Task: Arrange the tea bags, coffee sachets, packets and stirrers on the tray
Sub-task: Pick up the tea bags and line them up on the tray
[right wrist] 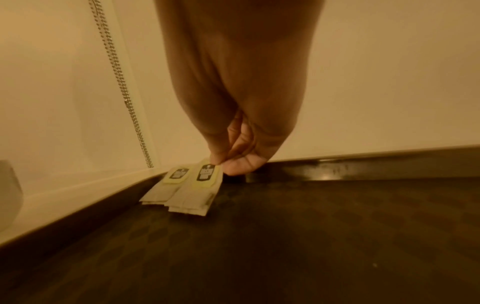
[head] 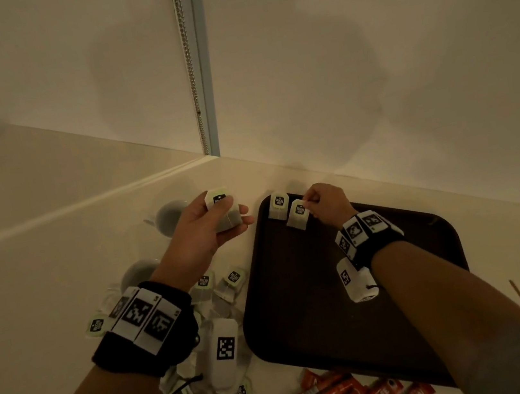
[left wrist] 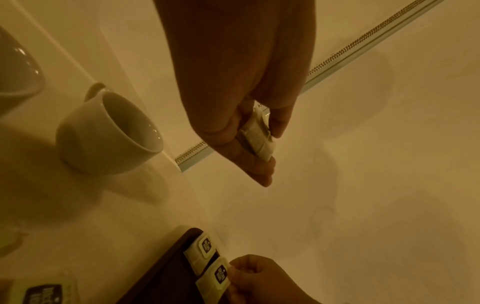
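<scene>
Head view: my right hand (head: 322, 202) pinches the second white paper tea bag (head: 298, 214) at the dark brown plastic tray (head: 427, 239)'s far corner, left hand (head: 209, 228) grasps a third tea bag (head: 222, 212); next, probably release and align.

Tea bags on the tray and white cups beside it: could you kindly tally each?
Tea bags on the tray: 2, corner tea bag and pinched tea bag.
White cups: 2, far cup and near cup.
Total: 4.

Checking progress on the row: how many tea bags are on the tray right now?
2. One tea bag lies in the tray's far left corner; the second tea bag sits beside it, its tag pinched by the right hand.
</scene>
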Motion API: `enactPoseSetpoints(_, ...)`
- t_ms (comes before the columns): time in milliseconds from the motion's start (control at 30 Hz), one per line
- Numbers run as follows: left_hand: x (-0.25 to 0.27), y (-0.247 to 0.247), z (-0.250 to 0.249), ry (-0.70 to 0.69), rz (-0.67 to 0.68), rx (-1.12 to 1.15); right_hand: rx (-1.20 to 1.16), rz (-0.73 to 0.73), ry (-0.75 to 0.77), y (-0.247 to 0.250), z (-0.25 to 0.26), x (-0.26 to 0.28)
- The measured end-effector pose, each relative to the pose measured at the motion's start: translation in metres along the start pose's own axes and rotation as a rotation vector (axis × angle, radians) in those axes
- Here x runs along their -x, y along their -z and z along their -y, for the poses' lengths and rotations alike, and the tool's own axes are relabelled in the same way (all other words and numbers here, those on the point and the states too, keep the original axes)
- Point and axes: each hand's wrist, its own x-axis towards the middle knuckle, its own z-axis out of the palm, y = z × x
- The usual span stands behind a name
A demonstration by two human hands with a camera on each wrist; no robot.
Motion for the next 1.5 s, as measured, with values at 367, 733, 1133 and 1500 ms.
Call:
enactPoseSetpoints(367,-0.007,0.003,-0.003,0.097,-0.036,0.145,0.095,-0.053,0.015,-0.004,0.005,-0.022)
enactPoseSetpoints(733,-0.017,-0.008,0.001,-0.068,0.029,-0.155,-0.312,0.302,0.436,0.035,0.113,0.038)
enactPoseSetpoints(1133,-0.014,-0.022,-0.009,-0.376,0.104,-0.403,-0.428,0.134,0.644,0.059,0.131,0.059)
enactPoseSetpoints(1500,0.037,0.032,0.017,-0.100,0.237,-0.681,0.043,0.097,0.270,0.070,0.035,0.037)
